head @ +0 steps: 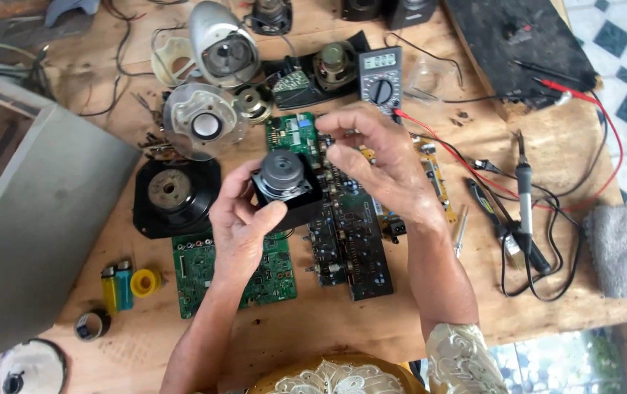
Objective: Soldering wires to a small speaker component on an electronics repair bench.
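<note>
My left hand (240,222) grips a small black square speaker (285,186) with a round grey magnet on its back, held above the wooden table (372,321). My right hand (379,157) hovers just right of the speaker, fingers bent and pinched near its upper edge; whether it holds something tiny I cannot tell. Under both hands lie a dark circuit board (350,241) and green circuit boards (270,273).
A multimeter (381,80) with red and black leads lies at the back. A soldering iron (524,182) lies right. Loose speakers (175,193) and round housings (200,120) sit left. A grey box (29,233), lighters (116,286) and solder spool (145,282) are front left.
</note>
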